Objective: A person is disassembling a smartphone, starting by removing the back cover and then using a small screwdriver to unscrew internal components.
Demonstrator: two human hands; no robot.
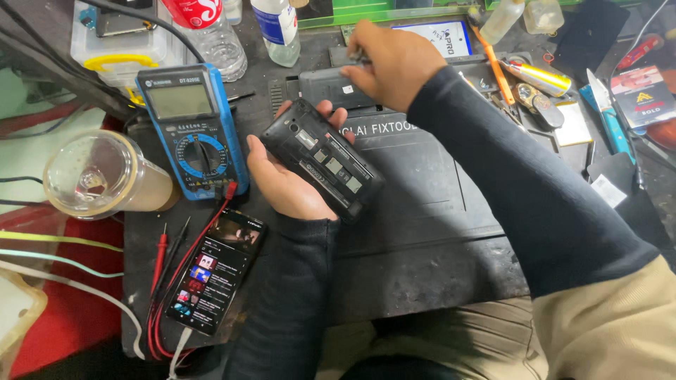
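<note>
Cradled in the left hand (285,179), an opened black phone (322,160) with its back cover off sits tilted above the dark work mat (415,204). Beyond the mat's far edge, the right hand (391,62) pinches a small tool (356,56). Left of the mat stands a blue multimeter (190,127).

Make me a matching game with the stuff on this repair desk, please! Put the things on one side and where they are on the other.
Things:
1. open phone
2. multimeter
3. lit phone
4. clear cup

Places:
A. flat on the mat, screen on
B. lying on its side at the far left
C. in the left hand
D. just left of that hand, with a blue case

Pairs: 1-C, 2-D, 3-A, 4-B
</note>
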